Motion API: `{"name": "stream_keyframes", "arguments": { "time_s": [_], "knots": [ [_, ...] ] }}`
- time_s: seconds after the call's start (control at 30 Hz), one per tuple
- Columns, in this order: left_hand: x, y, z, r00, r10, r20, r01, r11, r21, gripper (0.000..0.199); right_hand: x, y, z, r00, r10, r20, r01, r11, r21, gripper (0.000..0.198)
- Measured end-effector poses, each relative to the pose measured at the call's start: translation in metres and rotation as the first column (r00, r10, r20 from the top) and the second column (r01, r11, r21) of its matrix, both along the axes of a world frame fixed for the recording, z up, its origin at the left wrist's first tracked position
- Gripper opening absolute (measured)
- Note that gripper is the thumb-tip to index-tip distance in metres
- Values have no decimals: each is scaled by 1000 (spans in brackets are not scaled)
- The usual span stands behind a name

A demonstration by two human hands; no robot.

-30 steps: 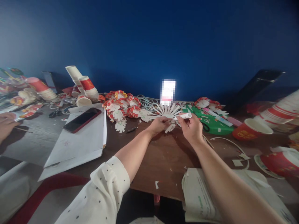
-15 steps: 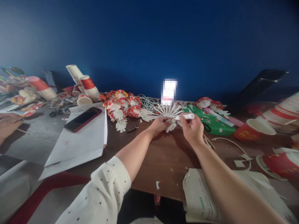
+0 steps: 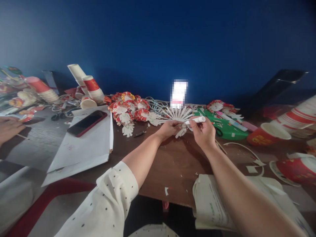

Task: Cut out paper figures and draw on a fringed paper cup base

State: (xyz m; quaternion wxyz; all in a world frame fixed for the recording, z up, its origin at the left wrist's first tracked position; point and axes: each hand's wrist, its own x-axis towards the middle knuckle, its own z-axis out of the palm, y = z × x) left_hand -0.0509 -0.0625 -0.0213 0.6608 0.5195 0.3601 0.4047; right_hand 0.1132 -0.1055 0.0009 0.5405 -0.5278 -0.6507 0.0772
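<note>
My left hand [image 3: 170, 129] is closed on a white paper cutout [image 3: 176, 113] whose narrow strips fan out above the fingers. Smaller flap-like pieces hang below its middle. In my right hand [image 3: 204, 133] is a white marker [image 3: 196, 120], pinched between thumb and fingers and lying almost level. Its left end meets the cutout near my left fingers; the exact contact is too small to make out. Just left of the cutout lies a pile of red-and-white paper figures [image 3: 123, 113] with petal-like rims.
Left are a phone [image 3: 87, 123] on white board [image 3: 81, 151], stacked paper cups [image 3: 92, 89] and another person's hand [image 3: 9, 129]. Right are a green sheet [image 3: 232, 131], a red cup [image 3: 268, 135] and a folded bag [image 3: 212, 200]. A lit screen [image 3: 179, 93] stands behind.
The whole view has shifted slightly, so things sit a little higher. Both hands keep their holds, with the marker still at the cutout.
</note>
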Motion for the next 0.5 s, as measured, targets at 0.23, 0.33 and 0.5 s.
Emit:
{"name": "stream_keyframes", "arguments": {
  "time_s": [0.23,0.33,0.5],
  "knots": [
    [-1,1,-1,1000,-20,1,20,1000,-6,33,-1,-1,1,1000,-7,6,7,1000,-2,31],
    [-1,-2,1,1000,-18,-9,18,1000,-1,33,-2,-1,0,1000,-1,-9,1,1000,-2,33],
    [0,-6,3,998,-57,-5,57,998,-19,35,-5,-2,6,987,-93,-131,101,993,55,36]
  ]
}}
